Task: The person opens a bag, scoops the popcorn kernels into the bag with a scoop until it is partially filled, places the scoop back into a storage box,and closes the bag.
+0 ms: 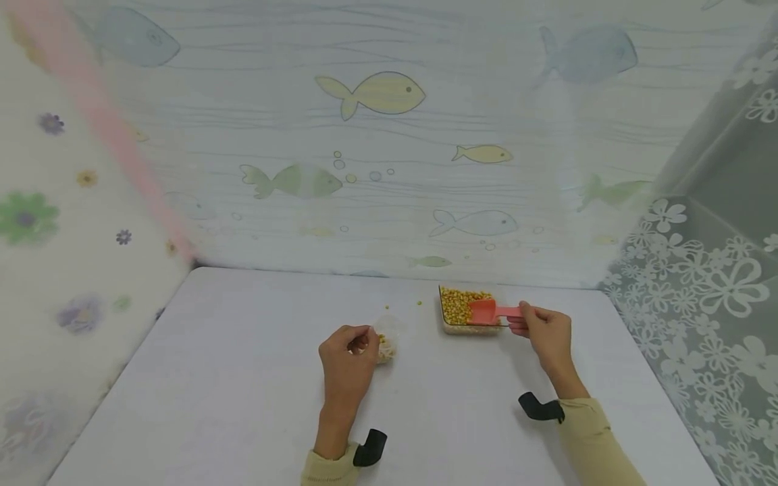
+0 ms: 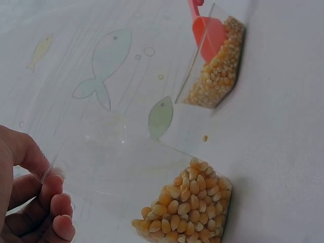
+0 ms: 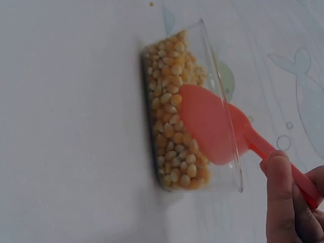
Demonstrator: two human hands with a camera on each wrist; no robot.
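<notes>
So the small clear plastic cup of corn kernels (image 1: 386, 341) is steadied at its rim by the left hand (image 1: 346, 361), fingers curled on it, while the red plastic scoop (image 1: 489, 311) is pinched by the right hand (image 1: 547, 334), bowl dipped into the clear rectangular tray of kernels (image 1: 464, 314) just right of the cup, kept close so less gets spilled, probably.

Place: a makeshift tabletop booth, likely in a home or a simple recording set-up
Walls: fish-print plastic sheet (image 1: 389, 135) at the back, flower-print sheet (image 1: 36, 223) on the left, lace-flower curtain (image 1: 705, 283) on the right
Surface: plain white table (image 1: 243, 378)
Gear: black wrist-worn camera mounts (image 1: 369, 448)
</notes>
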